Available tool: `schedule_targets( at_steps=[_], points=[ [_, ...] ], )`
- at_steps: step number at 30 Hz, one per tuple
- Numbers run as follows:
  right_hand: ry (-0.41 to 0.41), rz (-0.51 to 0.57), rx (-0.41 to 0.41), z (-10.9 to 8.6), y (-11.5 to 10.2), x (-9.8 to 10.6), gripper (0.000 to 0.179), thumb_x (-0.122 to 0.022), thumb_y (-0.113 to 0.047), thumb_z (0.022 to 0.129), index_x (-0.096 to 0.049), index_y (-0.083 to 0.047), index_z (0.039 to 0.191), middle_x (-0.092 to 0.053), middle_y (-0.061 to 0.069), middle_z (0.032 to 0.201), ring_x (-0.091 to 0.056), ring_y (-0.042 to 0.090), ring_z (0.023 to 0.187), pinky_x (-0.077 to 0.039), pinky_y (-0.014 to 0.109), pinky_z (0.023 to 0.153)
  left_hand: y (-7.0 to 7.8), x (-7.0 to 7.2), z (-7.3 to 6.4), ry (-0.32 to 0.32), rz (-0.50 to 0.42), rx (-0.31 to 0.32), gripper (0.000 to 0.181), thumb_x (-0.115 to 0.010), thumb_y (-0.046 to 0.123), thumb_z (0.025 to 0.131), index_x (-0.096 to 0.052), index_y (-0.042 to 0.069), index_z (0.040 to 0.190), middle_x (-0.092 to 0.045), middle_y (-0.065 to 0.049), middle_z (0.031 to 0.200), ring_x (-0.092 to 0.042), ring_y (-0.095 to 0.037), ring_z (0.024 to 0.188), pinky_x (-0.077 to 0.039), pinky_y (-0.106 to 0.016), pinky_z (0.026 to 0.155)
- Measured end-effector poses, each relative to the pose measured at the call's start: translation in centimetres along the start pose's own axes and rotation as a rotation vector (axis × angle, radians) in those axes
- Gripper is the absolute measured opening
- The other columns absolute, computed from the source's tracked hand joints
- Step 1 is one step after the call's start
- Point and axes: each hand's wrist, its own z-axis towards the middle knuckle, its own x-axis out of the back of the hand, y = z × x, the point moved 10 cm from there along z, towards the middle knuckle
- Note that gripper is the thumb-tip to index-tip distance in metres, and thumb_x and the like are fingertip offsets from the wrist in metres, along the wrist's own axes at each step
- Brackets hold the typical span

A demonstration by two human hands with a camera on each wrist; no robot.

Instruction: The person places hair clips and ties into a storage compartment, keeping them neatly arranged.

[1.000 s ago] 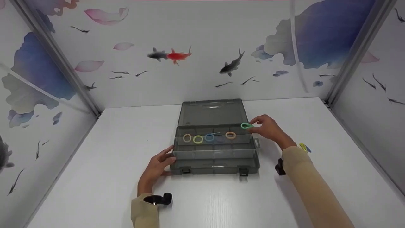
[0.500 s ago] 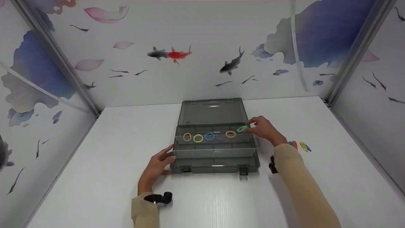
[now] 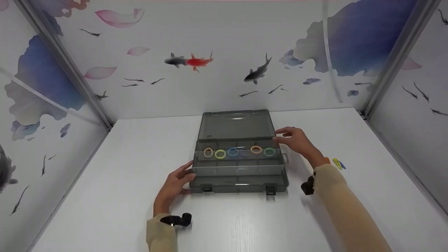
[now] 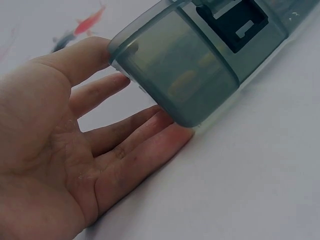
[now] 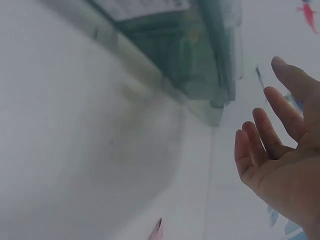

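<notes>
A grey see-through divided box (image 3: 239, 189) lies with its lid (image 3: 236, 126) folded back. In its back row are several ring-shaped hair ties: peach (image 3: 208, 148), yellow (image 3: 220, 158), blue (image 3: 232, 155), orange (image 3: 256, 153) and green (image 3: 270, 155), the green one at the right end. My left hand (image 3: 173, 185) rests against the box's left side, its fingertips touching the wall and lower corner in the left wrist view. My right hand (image 3: 297, 141) holds nothing; its fingers are loosely bent beside the box's back right corner, near the hinge.
To the right of the box, partly behind my right wrist, lie small clips: a yellow clip (image 3: 337, 163), a blue clip (image 3: 343, 165) and an orange piece (image 3: 327, 160). White panels with painted fish (image 3: 257, 71) enclose the white table (image 3: 122, 175) at the back and sides.
My right hand has lowered the green hair tie into the back row's right end, let it go and drawn back to the right. My left hand has stayed on the box's side.
</notes>
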Motion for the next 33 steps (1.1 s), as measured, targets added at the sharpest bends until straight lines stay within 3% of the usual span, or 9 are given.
schedule_targets(
  at_steps=[6,14,20,23,27,33],
  points=[
    [0.086,0.111,0.030,-2.3,-0.4,1.9,0.058,-0.067,-0.041,0.095,-0.055,-0.007,0.142,-0.043,0.018,0.154,-0.040,0.038,0.142,-0.038,0.057,0.112,-0.1,-0.6,0.0,-0.010,-0.005,0.002,0.060,-0.068,0.028,0.097,-0.045,0.026,0.152,-0.047,-0.018,0.153,-0.049,-0.038,0.137,-0.058,-0.050,0.088],
    [0.191,0.136,0.026,-6.1,0.6,5.4,0.065,-0.066,-0.047,0.094,-0.052,-0.007,0.144,-0.046,0.020,0.151,-0.040,0.039,0.142,-0.034,0.059,0.115,0.1,-0.4,0.2,0.012,0.006,0.013,0.058,-0.067,0.024,0.097,-0.047,0.029,0.151,-0.048,-0.016,0.152,-0.051,-0.036,0.136,-0.058,-0.050,0.086],
    [0.241,0.107,-0.056,-7.9,3.8,7.1,0.072,-0.063,-0.055,0.093,-0.050,-0.009,0.147,-0.044,0.022,0.152,-0.039,0.041,0.141,-0.034,0.061,0.113,0.0,-0.1,0.2,0.018,0.015,0.009,0.058,-0.067,0.024,0.097,-0.047,0.028,0.150,-0.050,-0.015,0.152,-0.051,-0.035,0.135,-0.059,-0.048,0.084],
    [0.264,0.089,-0.109,-8.5,5.8,8.0,0.072,-0.061,-0.056,0.094,-0.049,-0.009,0.147,-0.045,0.022,0.151,-0.042,0.039,0.136,-0.042,0.049,0.104,0.0,-0.1,0.3,0.009,0.016,0.003,0.058,-0.067,0.024,0.097,-0.046,0.028,0.151,-0.049,-0.016,0.152,-0.051,-0.035,0.136,-0.059,-0.047,0.083],
    [0.285,0.074,-0.174,-9.1,8.0,9.1,0.074,-0.059,-0.058,0.095,-0.048,-0.008,0.148,-0.045,0.023,0.151,-0.045,0.034,0.131,-0.041,0.034,0.095,-0.2,0.0,0.2,0.007,0.012,0.006,0.059,-0.068,0.025,0.096,-0.047,0.029,0.151,-0.049,-0.015,0.152,-0.052,-0.034,0.135,-0.060,-0.044,0.080],
    [0.289,0.128,-0.277,-9.8,11.1,9.9,0.078,-0.059,-0.059,0.094,-0.044,-0.007,0.150,-0.038,0.023,0.155,-0.042,0.038,0.134,-0.039,0.050,0.108,-0.3,0.2,0.1,0.009,0.008,0.006,0.058,-0.067,0.025,0.096,-0.047,0.028,0.151,-0.050,-0.015,0.151,-0.052,-0.034,0.133,-0.060,-0.044,0.080]
  ],
)
